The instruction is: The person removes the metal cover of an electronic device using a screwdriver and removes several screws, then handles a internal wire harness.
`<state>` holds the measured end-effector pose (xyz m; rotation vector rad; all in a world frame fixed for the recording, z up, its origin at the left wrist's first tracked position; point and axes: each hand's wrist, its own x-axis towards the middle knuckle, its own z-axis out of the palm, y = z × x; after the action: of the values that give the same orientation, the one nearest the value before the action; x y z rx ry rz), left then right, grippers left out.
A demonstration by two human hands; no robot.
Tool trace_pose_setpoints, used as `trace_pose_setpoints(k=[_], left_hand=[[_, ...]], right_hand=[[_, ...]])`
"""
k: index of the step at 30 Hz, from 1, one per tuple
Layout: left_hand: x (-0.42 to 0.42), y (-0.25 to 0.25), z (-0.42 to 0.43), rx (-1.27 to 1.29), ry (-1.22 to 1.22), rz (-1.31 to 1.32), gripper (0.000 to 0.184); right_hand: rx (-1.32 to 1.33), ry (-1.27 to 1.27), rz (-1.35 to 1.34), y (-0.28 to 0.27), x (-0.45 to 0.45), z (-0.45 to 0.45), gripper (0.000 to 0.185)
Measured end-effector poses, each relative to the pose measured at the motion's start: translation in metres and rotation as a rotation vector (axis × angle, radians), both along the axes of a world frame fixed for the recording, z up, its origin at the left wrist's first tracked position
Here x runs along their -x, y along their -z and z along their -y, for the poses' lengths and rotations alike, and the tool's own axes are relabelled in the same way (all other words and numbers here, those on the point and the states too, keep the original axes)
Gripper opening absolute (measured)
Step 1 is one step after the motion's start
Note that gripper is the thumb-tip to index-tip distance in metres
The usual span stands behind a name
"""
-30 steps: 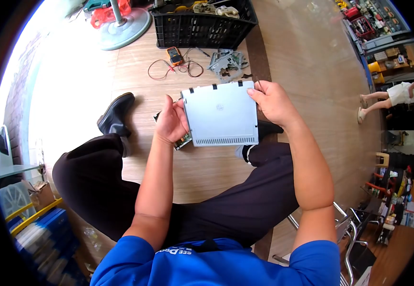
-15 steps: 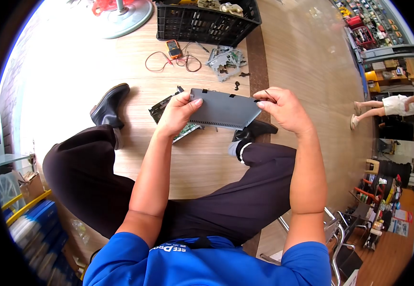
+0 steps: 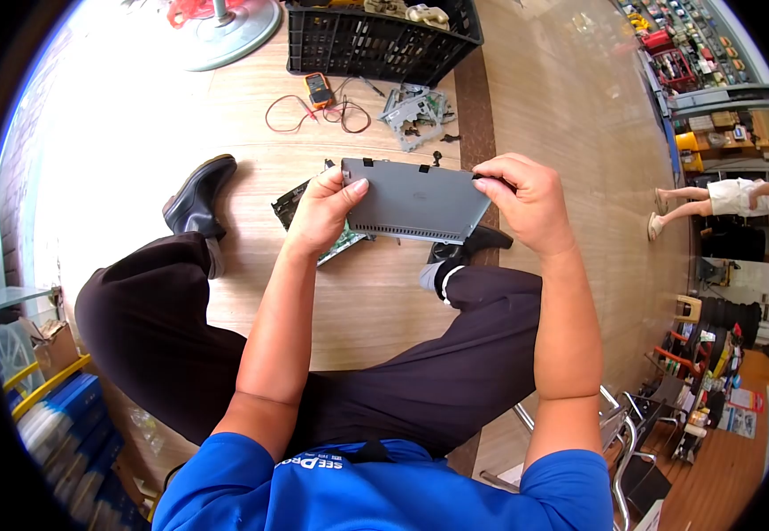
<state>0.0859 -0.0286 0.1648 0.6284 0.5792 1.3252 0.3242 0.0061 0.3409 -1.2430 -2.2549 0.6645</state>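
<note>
A grey metal panel [image 3: 415, 202] with black clips on its far edge and a row of slots along its near edge is held tilted above the floor. My left hand [image 3: 324, 211] grips its left corner, thumb on top. At the right corner my right hand [image 3: 524, 196] is closed, thumb and fingers pinching the edge by a small dark piece. Below my left hand, partly hidden, a green circuit board [image 3: 342, 244] and a black frame part [image 3: 289, 205] lie on the floor.
Beyond the panel lie an orange multimeter [image 3: 318, 89] with leads and metal brackets [image 3: 415, 115]. A black crate [image 3: 384, 42] stands at the top. A person [image 3: 743, 196] is at the right. A metal chair frame [image 3: 619, 434] stands at lower right.
The panel has tilted from facing the camera to a shallow, darker angle. My left hand has gone from open beside it to gripping its left corner.
</note>
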Motion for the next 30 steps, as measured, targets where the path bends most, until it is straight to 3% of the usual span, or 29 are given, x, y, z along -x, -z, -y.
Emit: trace_pose_setpoints(k=[7, 17, 20, 26, 30], left_hand=[[0.001, -0.009, 0.002, 0.045, 0.003, 0.097, 0.015], [0.004, -0.01, 0.0, 0.035, 0.043, 0.08, 0.019], [0.005, -0.014, 0.0, 0.053, 0.06, 0.069, 0.019], [0.004, -0.02, -0.002, 0.218, 0.096, 0.055, 0.022], [0.001, -0.025, -0.002, 0.275, 0.108, 0.044, 0.022]], right_hand=[[-0.149, -0.012, -0.076, 0.005, 0.005, 0.001, 0.011], [-0.105, 0.041, -0.067, 0.007, 0.012, 0.003, 0.008], [-0.054, 0.101, -0.029, 0.011, 0.014, 0.003, 0.004], [0.376, 0.372, -0.268, 0.027, 0.005, -0.006, 0.016], [0.463, 0.409, -0.292, 0.028, 0.003, -0.009, 0.015]])
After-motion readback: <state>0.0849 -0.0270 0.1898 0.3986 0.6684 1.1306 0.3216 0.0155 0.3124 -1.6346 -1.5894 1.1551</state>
